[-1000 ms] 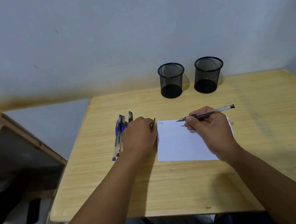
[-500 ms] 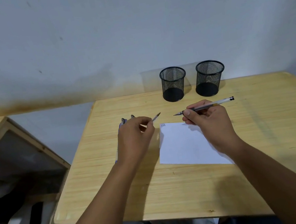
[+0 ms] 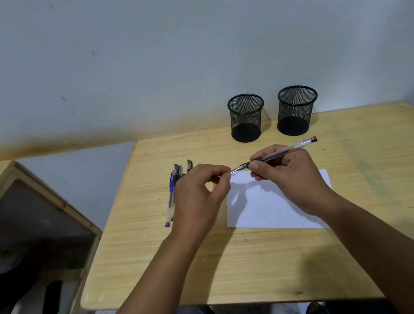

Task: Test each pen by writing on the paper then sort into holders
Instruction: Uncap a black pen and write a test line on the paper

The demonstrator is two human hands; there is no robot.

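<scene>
My right hand (image 3: 293,181) grips a clear pen with black ink (image 3: 281,154), held nearly level above the top edge of a white paper (image 3: 268,209). My left hand (image 3: 199,198) pinches a small clear pen cap (image 3: 234,171) right at the pen's tip; the two meet there. A small scribble sits at the paper's top left corner, partly hidden. Several more pens (image 3: 172,195), blue and black, lie side by side on the table left of the paper, partly behind my left hand. Two black mesh holders, a left holder (image 3: 247,118) and a right holder (image 3: 297,110), stand at the table's back edge; both look empty.
The wooden table (image 3: 244,259) stands against a grey wall. Left of it, across a gap, is a tilted wooden frame (image 3: 44,199) with dark clutter underneath.
My left hand lifted off the table with the cap and moved right to the pen tip. My right hand raised the pen off the paper toward it.
</scene>
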